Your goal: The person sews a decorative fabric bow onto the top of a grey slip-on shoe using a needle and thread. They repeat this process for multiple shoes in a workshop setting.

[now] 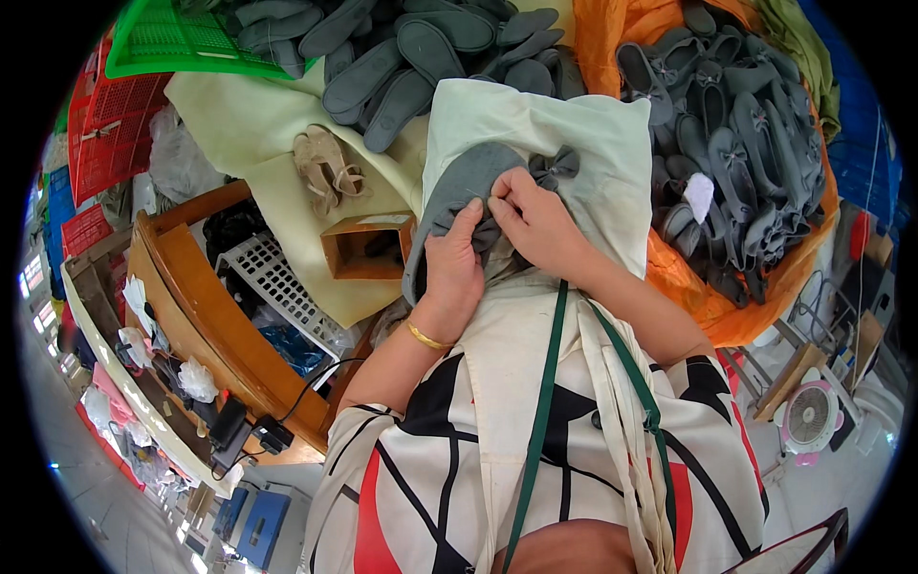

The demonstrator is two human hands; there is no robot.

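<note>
On the cream cloth draped over the person's lap, the left hand [452, 268] and right hand [537, 222] both pinched the soft grey fabric shoe upper with a small bow [466, 184], a heap of grey soles [411, 48] lying beyond.

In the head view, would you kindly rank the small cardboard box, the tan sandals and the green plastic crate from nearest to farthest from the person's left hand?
From the left hand, which grips the grey shoe upper:
1. Small cardboard box, just to its left on the cream cloth.
2. Tan sandals, farther up and left.
3. Green plastic crate, at the top left, farthest.
</note>
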